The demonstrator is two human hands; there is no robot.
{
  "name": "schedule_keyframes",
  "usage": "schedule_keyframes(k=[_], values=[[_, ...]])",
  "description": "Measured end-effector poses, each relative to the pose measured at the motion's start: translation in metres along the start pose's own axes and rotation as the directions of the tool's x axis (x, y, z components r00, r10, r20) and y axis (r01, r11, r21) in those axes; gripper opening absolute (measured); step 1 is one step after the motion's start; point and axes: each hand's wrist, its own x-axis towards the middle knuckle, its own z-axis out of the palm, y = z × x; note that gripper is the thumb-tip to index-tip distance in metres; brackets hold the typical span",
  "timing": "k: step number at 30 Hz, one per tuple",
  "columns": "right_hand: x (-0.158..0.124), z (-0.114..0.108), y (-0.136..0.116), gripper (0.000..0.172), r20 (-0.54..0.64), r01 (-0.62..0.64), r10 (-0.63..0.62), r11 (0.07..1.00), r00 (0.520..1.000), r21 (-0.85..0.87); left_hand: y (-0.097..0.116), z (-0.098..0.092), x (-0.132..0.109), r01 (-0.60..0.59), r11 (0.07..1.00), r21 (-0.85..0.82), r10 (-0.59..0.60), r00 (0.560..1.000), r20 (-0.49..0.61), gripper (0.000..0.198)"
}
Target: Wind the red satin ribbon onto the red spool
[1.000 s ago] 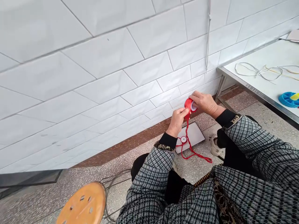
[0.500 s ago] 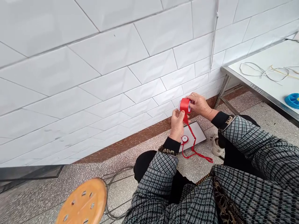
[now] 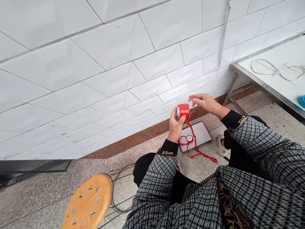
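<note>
My left hand point(image 3: 176, 125) grips a roll of red ribbon point(image 3: 184, 110) on a white spool, thumb in front and fingers behind. To its right, my right hand point(image 3: 203, 102) is off the roll, its fingers stretched out and holding nothing. From the roll a red strand point(image 3: 194, 136) hangs down and ends in a loop near the floor. Below my hands a shallow white tray point(image 3: 202, 133) with a dark rim lies on the floor. A small white spool point(image 3: 189, 138) with red cord around it is over the tray.
An orange round stool point(image 3: 88, 203) with holes stands at the lower left, near dark wire loops. At the right is a metal-edged table point(image 3: 267, 84) bearing thin wires point(image 3: 281, 70) and a blue object point(image 3: 301, 101). A white tiled wall point(image 3: 119, 63) rises in front.
My right hand has let go of the ribbon roll and moved to the right, its fingers now extended. My left hand keeps the roll, which has turned a little. The view has shifted slightly.
</note>
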Motion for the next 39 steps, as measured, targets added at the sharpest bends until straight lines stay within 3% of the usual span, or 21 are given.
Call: schedule_keyframes(k=[3,6,10,21,29,33,35,39], values=[[0.001,0.003,0.000,0.025,-0.160,-0.029,0.057,0.984,0.985,0.175,-0.004,-0.002,-0.002,-0.004,0.996,0.087,0.004,1.000,0.004,0.085],[-0.002,0.010,-0.001,0.029,-0.083,-0.046,0.075,0.952,0.994,0.303,-0.005,0.003,-0.004,0.021,0.992,0.122,-0.024,1.000,0.016,0.084],[-0.005,0.012,-0.005,0.052,-0.009,-0.046,0.053,0.928,0.999,0.370,-0.002,0.010,-0.006,0.058,0.992,0.109,-0.054,0.998,-0.032,0.077],[-0.013,0.018,-0.014,0.038,0.053,-0.187,0.185,0.850,0.981,0.492,0.002,0.011,-0.009,0.090,0.994,0.066,-0.084,0.992,-0.095,0.072],[-0.010,0.022,-0.009,0.014,-0.018,-0.152,0.159,0.964,0.987,0.219,0.005,0.011,-0.011,0.092,0.994,0.058,-0.085,0.991,-0.106,0.071],[-0.012,0.012,-0.009,0.011,0.014,-0.087,0.088,0.993,0.996,-0.075,0.007,0.009,-0.010,0.087,0.994,0.072,-0.078,0.989,-0.122,0.069],[-0.013,0.006,-0.011,0.014,0.055,0.013,0.002,0.963,0.998,-0.270,0.008,0.007,-0.010,0.079,0.993,0.084,-0.068,0.990,-0.125,0.069],[-0.016,-0.002,-0.014,0.018,0.217,0.251,-0.157,0.812,0.963,-0.527,0.010,0.005,-0.010,0.098,0.986,0.138,-0.079,0.987,-0.140,0.068]])
